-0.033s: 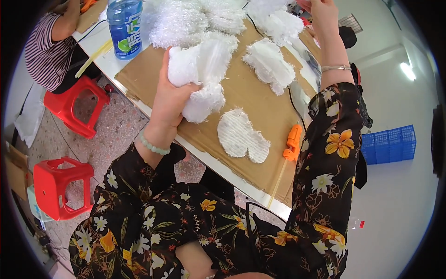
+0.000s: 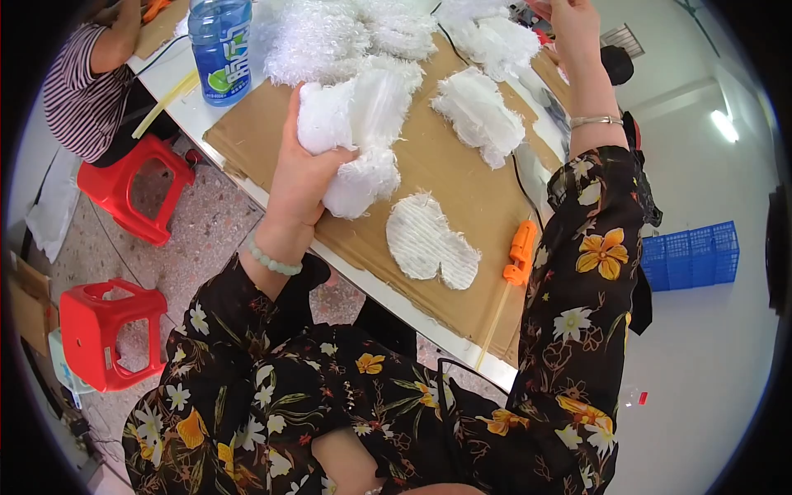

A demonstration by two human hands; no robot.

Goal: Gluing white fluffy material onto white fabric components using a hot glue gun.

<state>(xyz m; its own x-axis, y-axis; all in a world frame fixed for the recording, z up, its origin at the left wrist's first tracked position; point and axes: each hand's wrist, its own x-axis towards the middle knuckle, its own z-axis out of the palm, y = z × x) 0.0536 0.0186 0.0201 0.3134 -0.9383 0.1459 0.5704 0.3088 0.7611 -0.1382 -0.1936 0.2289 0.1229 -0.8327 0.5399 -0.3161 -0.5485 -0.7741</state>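
My left hand (image 2: 309, 169) is closed around a white, fluffy fabric piece (image 2: 375, 115), thumb across its front, above the cardboard. Raised at the top right edge, my right hand (image 2: 573, 29) has its fingers pinched together; the frame cuts them off partly, and what they hold cannot be made out. A flat, ribbed white piece with a lobed outline (image 2: 429, 239) lies on the brown cardboard (image 2: 355, 247). Farther back rests another frayed white piece (image 2: 478, 115). An orange glue gun (image 2: 519, 252) lies near my right forearm, a pale glue stick trailing from it.
Shaggy white material (image 2: 322, 41) is heaped at the table's far side, beside a blue-labelled bottle (image 2: 220, 54). A black cord (image 2: 528, 190) runs across the cardboard. Red stools (image 2: 113, 334) stand at left, near a person in a striped shirt (image 2: 78, 91). Blue crates (image 2: 691, 256) are at right.
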